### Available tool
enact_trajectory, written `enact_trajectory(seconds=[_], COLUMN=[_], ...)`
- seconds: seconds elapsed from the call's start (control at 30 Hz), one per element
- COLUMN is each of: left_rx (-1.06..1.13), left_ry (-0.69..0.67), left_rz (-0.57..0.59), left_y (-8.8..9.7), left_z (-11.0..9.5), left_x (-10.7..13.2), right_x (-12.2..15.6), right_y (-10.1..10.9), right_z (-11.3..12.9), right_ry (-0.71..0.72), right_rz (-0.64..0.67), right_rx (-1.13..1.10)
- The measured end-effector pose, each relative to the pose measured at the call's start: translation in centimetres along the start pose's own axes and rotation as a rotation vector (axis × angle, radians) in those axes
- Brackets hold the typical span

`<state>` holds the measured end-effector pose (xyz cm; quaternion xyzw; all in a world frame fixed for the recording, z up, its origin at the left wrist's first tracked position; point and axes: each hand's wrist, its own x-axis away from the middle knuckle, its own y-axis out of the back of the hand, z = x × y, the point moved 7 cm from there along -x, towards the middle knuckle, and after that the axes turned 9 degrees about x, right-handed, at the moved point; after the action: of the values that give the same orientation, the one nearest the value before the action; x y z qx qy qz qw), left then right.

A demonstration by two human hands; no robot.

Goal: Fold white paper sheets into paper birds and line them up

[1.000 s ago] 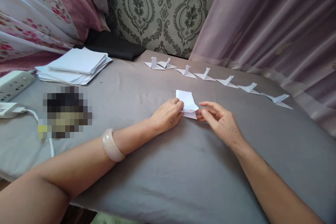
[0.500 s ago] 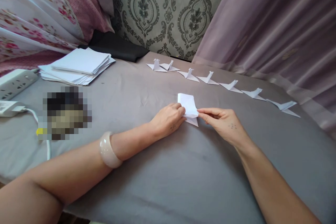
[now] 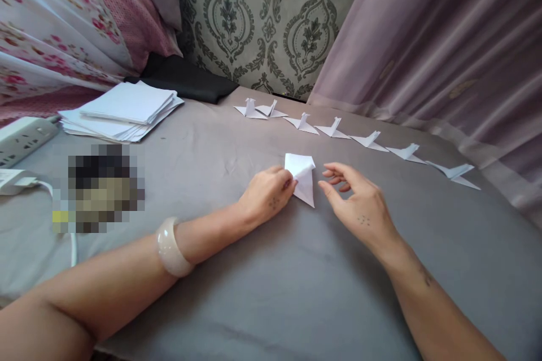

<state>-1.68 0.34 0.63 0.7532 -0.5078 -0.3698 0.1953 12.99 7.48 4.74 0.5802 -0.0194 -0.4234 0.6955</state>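
A partly folded sheet of white paper is gripped at its left edge by my left hand, whose fingers are closed on it. One corner of the paper points down toward me, and a flap lies folded across its upper part. Just right of the paper hovers my right hand, thumb and fingers apart and holding nothing. A pale bangle circles my left forearm. Beyond the hands, several folded white paper figures, each with an upright part, stand in a slanting row.
At the back left lies a stack of white paper, beside a dark folded cloth. A white power strip and a plugged-in charger with a cable sit at the left edge. Purple curtains hang at the right.
My right hand has let go of the paper and drawn slightly away, its fingers spreading. The paper's flap now lies folded across diagonally. My left hand keeps its hold.
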Motion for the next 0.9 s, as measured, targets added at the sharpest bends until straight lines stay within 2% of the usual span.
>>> enact_trajectory(seconds=[0.07, 0.13, 0.27, 0.33, 0.4, 0.47, 0.5, 0.6, 0.67, 0.77, 0.9], left_rx=[0.285, 0.606, 1.106, 1.229, 1.272, 1.215, 1.134, 0.708, 0.432, 0.176, 0.010], left_ry=[0.160, 0.300, 0.436, 0.473, 0.512, 0.506, 0.471, 0.205, -0.009, -0.203, -0.310], left_rz=[-0.126, -0.151, -0.092, -0.033, 0.076, 0.130, 0.118, -0.051, -0.079, 0.023, 0.202], left_y=[0.8, 0.6, -0.8, -1.6, -2.6, -3.0, -2.6, 0.3, 1.9, 2.0, 0.3], left_z=[1.1, 1.8, 1.4, 1.0, 0.7, 0.8, 1.0, 1.2, 0.6, 0.2, -0.2], left_x=[-0.1, -0.1, 0.0, 0.1, 0.2, 0.3, 0.3, -0.1, -0.1, 0.2, 0.6], right_x=[0.2, 0.5, 0.9, 1.1, 1.3, 1.6, 1.8, 2.7, 3.2, 3.7, 4.1], right_y=[0.3, 0.1, 0.1, 0.3, 0.4, 0.3, 0.3, 0.3, 0.5, 0.6, 0.8], right_z=[0.3, 0.8, 2.1, 2.6, 2.8, 3.1, 3.3, 3.5, 3.6, 3.8, 4.0], right_ry=[0.006, 0.067, 0.234, 0.310, 0.362, 0.417, 0.448, 0.511, 0.534, 0.567, 0.599], right_rz=[-0.024, 0.011, -0.035, -0.073, -0.059, 0.001, 0.040, 0.165, 0.222, 0.279, 0.343], right_rx=[-0.013, 0.012, 0.100, 0.122, 0.148, 0.206, 0.245, 0.378, 0.451, 0.510, 0.508])
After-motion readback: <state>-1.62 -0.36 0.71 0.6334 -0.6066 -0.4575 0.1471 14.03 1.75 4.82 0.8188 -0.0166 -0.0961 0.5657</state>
